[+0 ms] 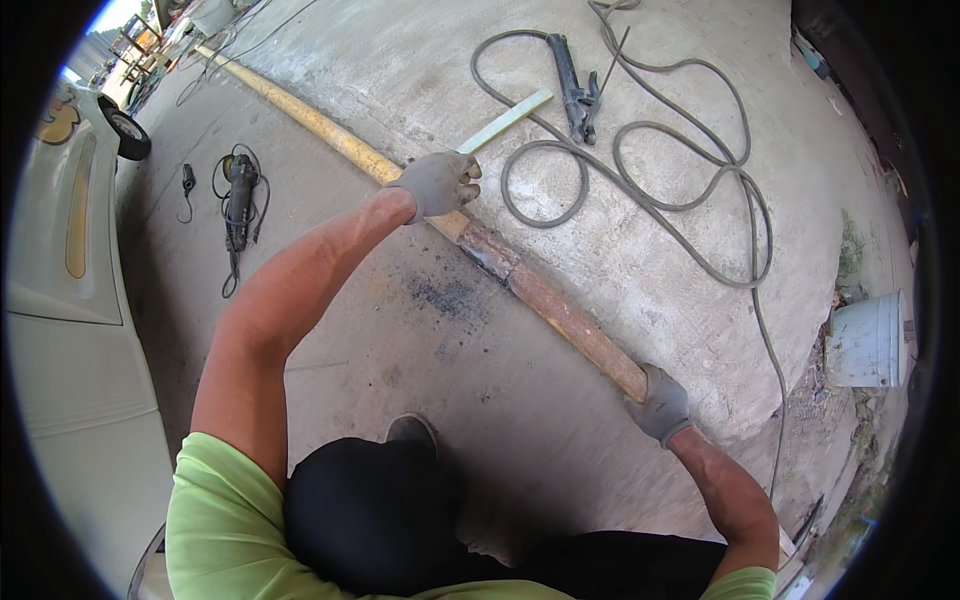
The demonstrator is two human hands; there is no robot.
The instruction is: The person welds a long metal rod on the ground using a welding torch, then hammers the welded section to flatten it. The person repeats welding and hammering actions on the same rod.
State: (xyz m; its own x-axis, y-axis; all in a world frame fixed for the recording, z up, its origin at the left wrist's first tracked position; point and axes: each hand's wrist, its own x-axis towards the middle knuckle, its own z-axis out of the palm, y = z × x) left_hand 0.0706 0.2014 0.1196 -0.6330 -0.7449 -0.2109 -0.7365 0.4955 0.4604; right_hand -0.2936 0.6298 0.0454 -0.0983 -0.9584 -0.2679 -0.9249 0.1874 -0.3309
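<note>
A long metal pipe (565, 315), rusty brown at its near right part and yellow farther off, runs diagonally across the concrete floor. My right hand (660, 405), in a grey glove, is closed round the pipe's near end. Over the yellow part rests my left hand (438, 185), also gloved, its fingers curled; what lies inside them is hidden. A pale green flat strip (508, 120) reaches out from behind the left hand toward the upper right; whether the hand touches it I cannot tell. Between my hands the pipe shows a dark, scaly joint.
A welding electrode holder (575, 90) with looping cable (690, 205) lies beyond the pipe. An angle grinder (240, 195) with its cord is on the left floor, near a pale vehicle (80, 380). A white bucket (865, 340) stands at the right. My shoe (412, 430) is below the pipe.
</note>
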